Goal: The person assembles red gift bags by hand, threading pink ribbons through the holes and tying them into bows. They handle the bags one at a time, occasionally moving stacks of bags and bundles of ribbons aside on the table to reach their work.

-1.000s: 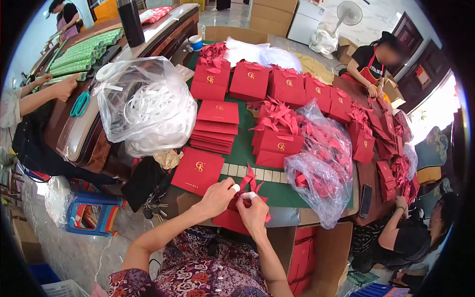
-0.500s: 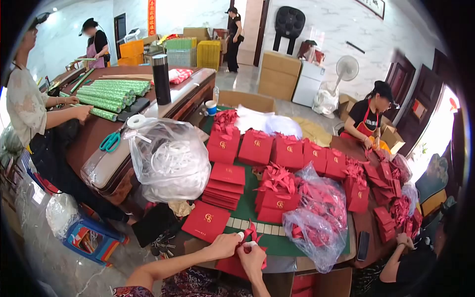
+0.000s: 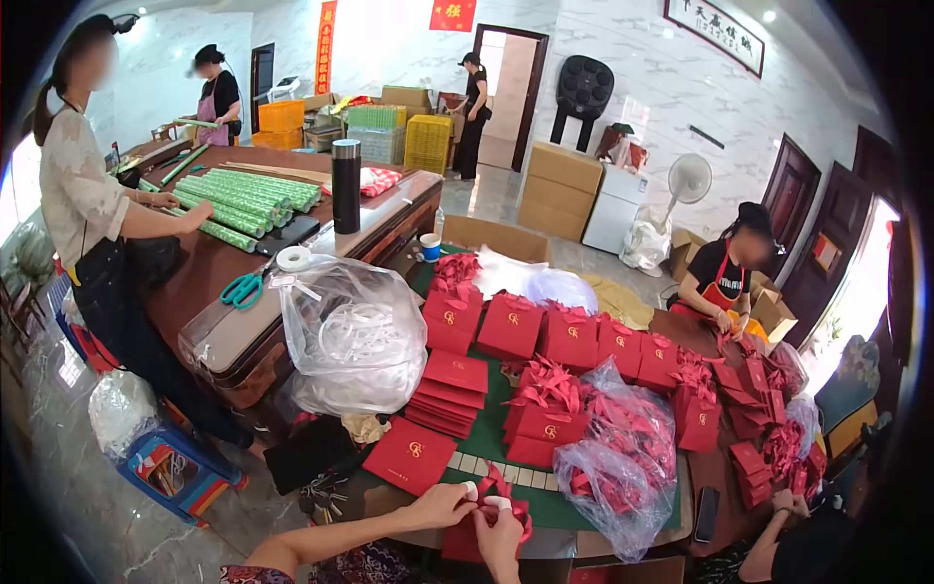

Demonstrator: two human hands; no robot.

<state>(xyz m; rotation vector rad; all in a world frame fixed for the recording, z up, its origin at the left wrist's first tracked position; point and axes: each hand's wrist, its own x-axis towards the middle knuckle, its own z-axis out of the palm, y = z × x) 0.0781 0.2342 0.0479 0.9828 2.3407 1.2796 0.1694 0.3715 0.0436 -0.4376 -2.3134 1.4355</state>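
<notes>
Both my hands meet at the front edge of the green-topped table. My left hand [image 3: 446, 504] pinches a red ribbon [image 3: 496, 481], white tape on its fingertip. Close beside it, my right hand [image 3: 500, 533], also with white tape, has its fingers closed on the same ribbon. Below them a red bag [image 3: 461, 541] is partly hidden by my hands. A flat red bag with gold print [image 3: 410, 456] lies to their left. Behind it is a stack of red bags [image 3: 449, 391]. Filled plastic wrap with red ribbons [image 3: 623, 450] lies to the right.
Upright red bags [image 3: 510, 325] stand in a row behind. A clear bag of white ribbon [image 3: 355, 336], teal scissors [image 3: 241, 290] and a black flask [image 3: 346, 187] are to the left. A phone [image 3: 707, 514] lies right. Co-workers stand left and right; another's hands [image 3: 790, 503] show lower right.
The view has tilted up slightly, so the scene sits lower and more wall shows. My hands remain together at the ribbon, with only a slight shift.
</notes>
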